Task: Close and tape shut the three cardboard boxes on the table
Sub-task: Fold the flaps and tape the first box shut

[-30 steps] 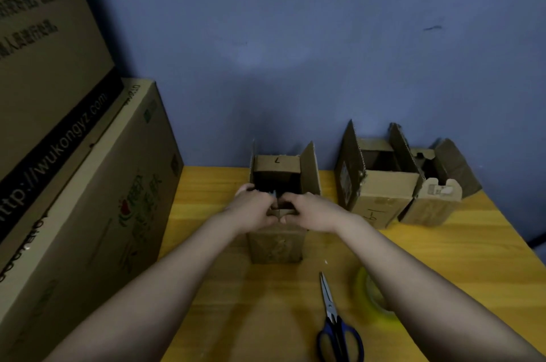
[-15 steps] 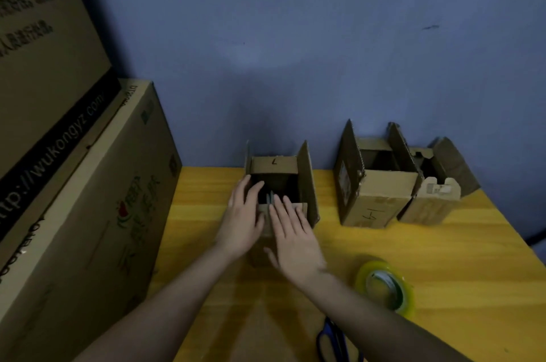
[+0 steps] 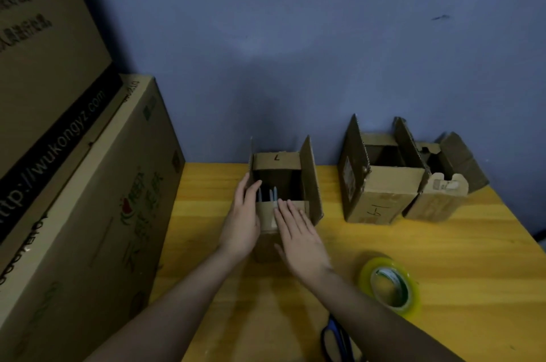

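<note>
Three small cardboard boxes stand open on the yellow wooden table [image 3: 443, 249]. The nearest box [image 3: 310, 184], marked "7" on its far flap, has its side flaps upright and several dark pens standing inside. My left hand [image 3: 243, 219] lies flat with straight fingers against the box's left side. My right hand [image 3: 298, 231] rests with straight fingers on the near flap and front face. The middle box [image 3: 381, 193] and the right box [image 3: 443, 199] stand together by the wall, flaps up. A roll of yellow-green tape [image 3: 390, 287] lies to the right of my right forearm.
Blue-handled scissors [image 3: 336, 341] lie near the front edge, partly hidden by my right arm. Large cardboard cartons [image 3: 88, 214] are stacked along the table's left side. A blue wall [image 3: 295, 51] runs behind the boxes.
My hands went from curled on the front of the nearest box to flat with straight fingers. The view tilted up a little, so the scissors moved toward the bottom edge.
</note>
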The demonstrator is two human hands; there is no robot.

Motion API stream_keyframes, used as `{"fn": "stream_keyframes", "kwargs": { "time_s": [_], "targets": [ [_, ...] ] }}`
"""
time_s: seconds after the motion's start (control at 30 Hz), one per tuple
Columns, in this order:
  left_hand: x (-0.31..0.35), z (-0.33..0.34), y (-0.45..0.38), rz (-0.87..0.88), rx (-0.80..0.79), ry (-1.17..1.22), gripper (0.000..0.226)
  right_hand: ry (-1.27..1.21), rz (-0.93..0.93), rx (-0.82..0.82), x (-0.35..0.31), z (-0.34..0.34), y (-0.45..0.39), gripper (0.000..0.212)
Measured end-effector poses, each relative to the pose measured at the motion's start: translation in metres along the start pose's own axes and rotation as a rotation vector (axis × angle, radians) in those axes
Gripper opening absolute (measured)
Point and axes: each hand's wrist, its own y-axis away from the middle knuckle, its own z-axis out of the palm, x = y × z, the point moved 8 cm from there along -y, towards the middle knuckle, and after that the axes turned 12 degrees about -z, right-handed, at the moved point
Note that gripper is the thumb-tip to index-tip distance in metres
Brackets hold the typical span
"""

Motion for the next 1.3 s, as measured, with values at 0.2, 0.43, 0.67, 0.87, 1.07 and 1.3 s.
{"fn": "stream_keyframes", "kwargs": {
  "time_s": [0.2, 0.43, 0.67, 0.87, 1.07, 1.3],
  "targets": [
    [-0.001, -0.001, 0.0, 0.006, 0.028, 0.025, 0.071, 0.024, 0.016, -0.072, -0.015, 0.013, 0.038, 0.1],
    [0.0, 0.002, -0.001, -0.012, -0.001, 0.026, 0.071, -0.038, 0.045, -0.071, -0.02, 0.01, 0.036, 0.104],
    [-0.004, 0.0, 0.001, -0.037, -0.024, 0.173, 0.077, -0.082, 0.07, -0.036, -0.021, -0.003, 0.027, 0.103],
    [-0.008, -0.005, 0.003, -0.008, 0.008, 0.078, 0.087, -0.002, 0.054, -0.189, -0.024, 0.005, 0.011, 0.1],
    [-0.007, 0.004, 0.0, 0.006, -0.037, 0.081, 0.077, -0.052, 0.048, -0.249, -0.023, -0.008, 0.004, 0.091],
    [-0.003, 0.005, 0.002, -0.024, -0.153, 0.309, 0.058, -0.302, -0.022, 0.291, 0.003, -0.074, 0.006, 0.049]
  ]
}}
